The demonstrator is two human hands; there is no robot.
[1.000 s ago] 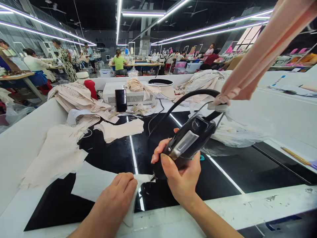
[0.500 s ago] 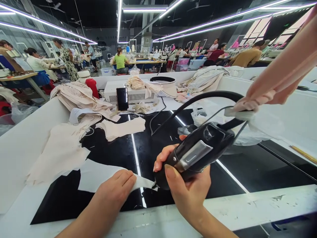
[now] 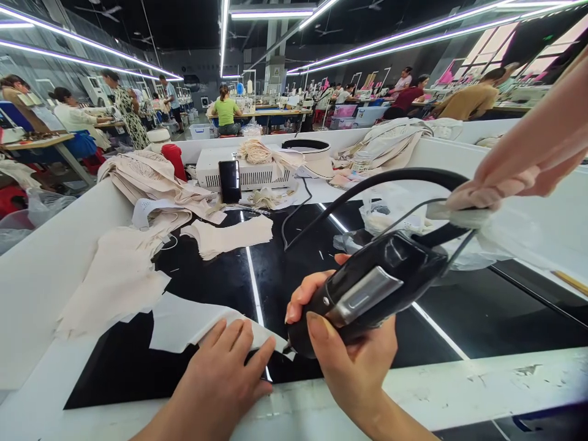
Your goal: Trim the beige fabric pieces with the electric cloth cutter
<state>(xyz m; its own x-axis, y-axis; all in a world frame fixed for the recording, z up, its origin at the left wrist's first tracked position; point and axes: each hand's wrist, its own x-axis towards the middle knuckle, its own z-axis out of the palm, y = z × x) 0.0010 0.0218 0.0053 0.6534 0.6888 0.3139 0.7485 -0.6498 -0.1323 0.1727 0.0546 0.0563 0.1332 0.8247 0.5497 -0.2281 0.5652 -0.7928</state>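
Note:
My right hand [image 3: 356, 361] is wrapped around a black corded hand-held power tool [image 3: 362, 300] with a metal lever on its side. The tool tilts down to the left. Its narrow tip meets the pointed right end of a pale fabric piece [image 3: 179, 321] on the black board. My left hand [image 3: 229, 361] lies on the lower edge of that fabric, fingers spread, with the thumb close to the tip. A peach cloth strip [image 3: 523, 165] is knotted near the cable at the tool's rear end.
Stacked cut fabric pieces [image 3: 114, 275] lie at the left, and another stack [image 3: 229, 236] sits behind. Further back are a phone [image 3: 229, 182] and a white vented box [image 3: 215, 165]. Plastic bags [image 3: 390, 211] lie beyond the tool. The black cable [image 3: 395, 174] arches over the board [image 3: 234, 282].
My left hand has shifted right and nearer to me, and its fingers have spread from being together. The fabric's near edge looks lifted or folded by the fingers. The tool keeps nearly the same place.

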